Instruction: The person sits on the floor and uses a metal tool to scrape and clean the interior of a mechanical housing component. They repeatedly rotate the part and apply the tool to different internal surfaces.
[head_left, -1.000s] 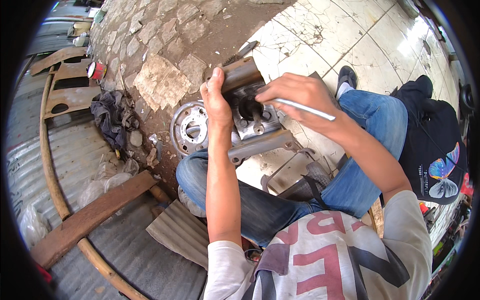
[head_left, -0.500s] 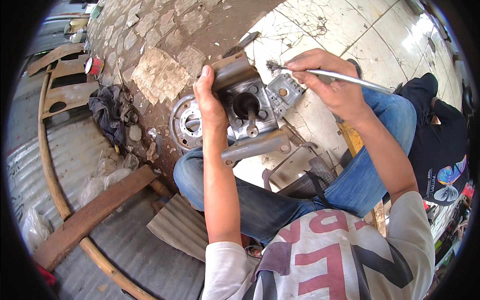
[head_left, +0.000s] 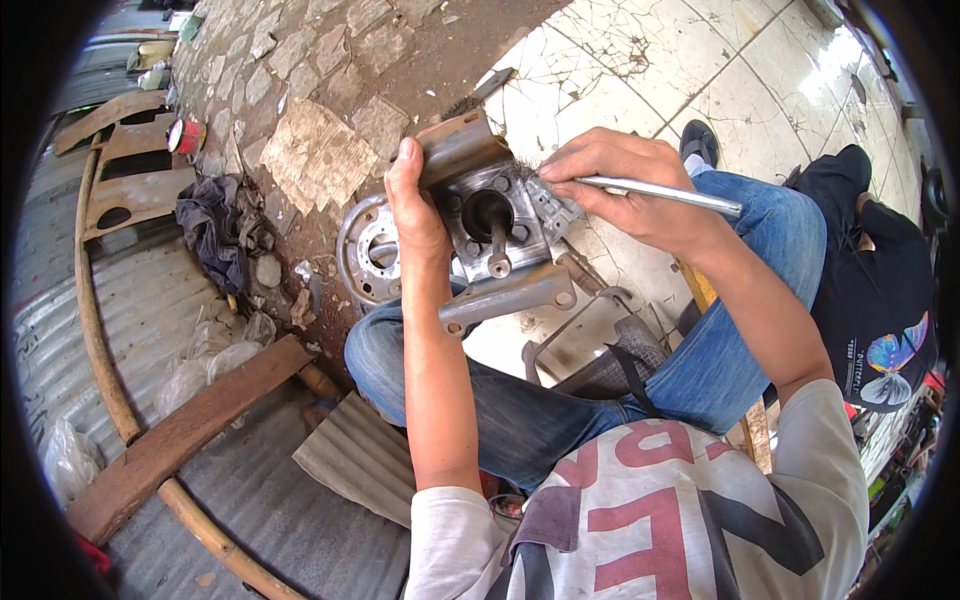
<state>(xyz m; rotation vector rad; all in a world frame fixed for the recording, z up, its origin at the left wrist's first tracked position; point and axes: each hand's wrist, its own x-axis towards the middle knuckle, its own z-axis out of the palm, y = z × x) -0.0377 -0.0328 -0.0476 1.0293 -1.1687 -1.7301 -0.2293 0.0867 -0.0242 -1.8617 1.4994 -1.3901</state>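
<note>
My left hand (head_left: 420, 215) grips the left side of a heavy metal housing (head_left: 476, 246) with a round bore, a rod sticking out of it, bolts around it and flanges above and below. It is held up over my lap. A pale grey cast bracket (head_left: 553, 212) shows at the housing's right side; whether they are joined I cannot tell. My right hand (head_left: 630, 190) pinches a wire brush by its slim metal handle (head_left: 675, 193). The dark bristles, partly hidden by the fingers, are at the housing's upper right edge.
A round metal wheel (head_left: 352, 250) lies beyond my left knee. Another brush (head_left: 490, 85) and a cardboard piece (head_left: 318, 155) are on the ground ahead. A metal frame (head_left: 540, 360) stands between my legs. At right sits a person in black clothing (head_left: 870, 300). Wooden poles (head_left: 95, 330) line the left.
My right hand has moved left with the wire brush, bringing its bristles from over the bracket to the housing's upper right edge. The housing has shifted slightly left.
</note>
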